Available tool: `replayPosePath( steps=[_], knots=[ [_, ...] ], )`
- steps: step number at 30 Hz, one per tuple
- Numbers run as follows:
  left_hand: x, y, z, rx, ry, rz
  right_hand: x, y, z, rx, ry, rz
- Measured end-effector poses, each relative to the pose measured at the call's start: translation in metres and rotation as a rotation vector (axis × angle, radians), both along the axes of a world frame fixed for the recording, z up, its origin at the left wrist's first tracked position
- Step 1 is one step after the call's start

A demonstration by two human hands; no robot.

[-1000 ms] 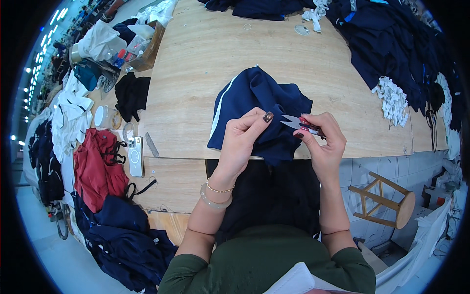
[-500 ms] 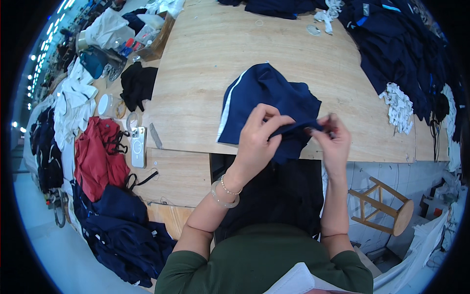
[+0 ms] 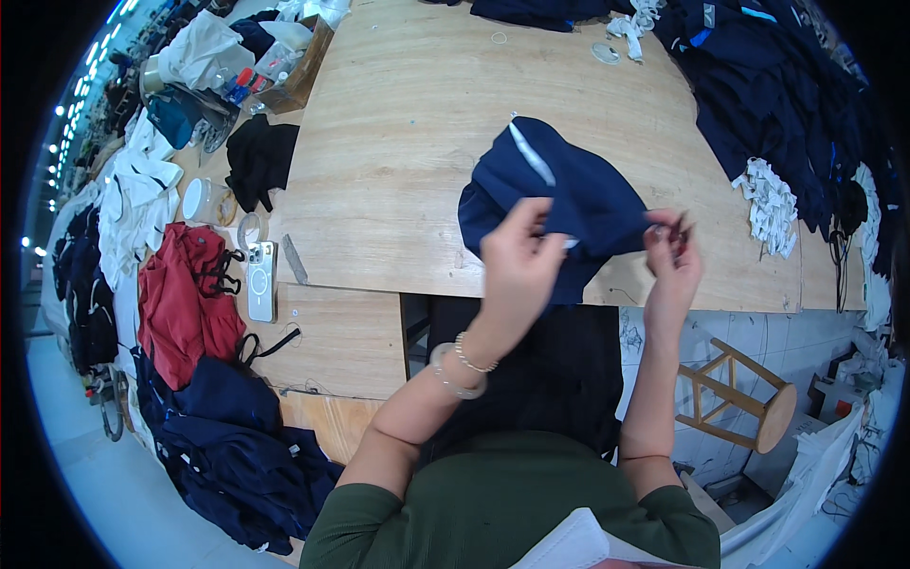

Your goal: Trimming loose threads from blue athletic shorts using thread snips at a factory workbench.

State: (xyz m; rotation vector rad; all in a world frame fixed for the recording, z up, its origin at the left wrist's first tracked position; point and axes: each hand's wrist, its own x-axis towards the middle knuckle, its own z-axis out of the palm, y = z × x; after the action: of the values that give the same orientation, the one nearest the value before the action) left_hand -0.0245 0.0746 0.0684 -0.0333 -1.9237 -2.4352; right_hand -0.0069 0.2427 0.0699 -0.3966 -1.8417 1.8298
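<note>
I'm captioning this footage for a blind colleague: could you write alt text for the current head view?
A person's left hand and right hand hold a navy cloth with a white stripe over a pale wooden table. Red fabric and a phone lie to the left; a wooden stool shows at lower right.

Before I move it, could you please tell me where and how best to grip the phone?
Probably by the long edges of the phone at its nearer half, from above and the right: it lies flat, back up, with red cloth close on its left and wood beside its right edge.
</note>
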Motion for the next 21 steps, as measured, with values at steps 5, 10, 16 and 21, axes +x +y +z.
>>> replayPosePath(
  steps=[5,10,16,21],
  knots=[
    [0.009,0.029,0.011,-0.212,0.318,-0.258,0.004,-0.004,0.006,-0.212,-0.103,0.179],
    [-0.004,-0.012,-0.016,-0.653,0.503,-0.042,-0.003,0.057,0.013,-0.204,0.005,-0.12],
    [-0.027,-0.062,-0.075,-0.984,0.123,0.076,-0.023,0.102,0.012,-0.162,-0.051,-0.348],
    [-0.055,-0.09,-0.056,-0.599,0.278,0.196,-0.035,0.128,0.027,-0.207,0.005,-0.368]
  ],
)
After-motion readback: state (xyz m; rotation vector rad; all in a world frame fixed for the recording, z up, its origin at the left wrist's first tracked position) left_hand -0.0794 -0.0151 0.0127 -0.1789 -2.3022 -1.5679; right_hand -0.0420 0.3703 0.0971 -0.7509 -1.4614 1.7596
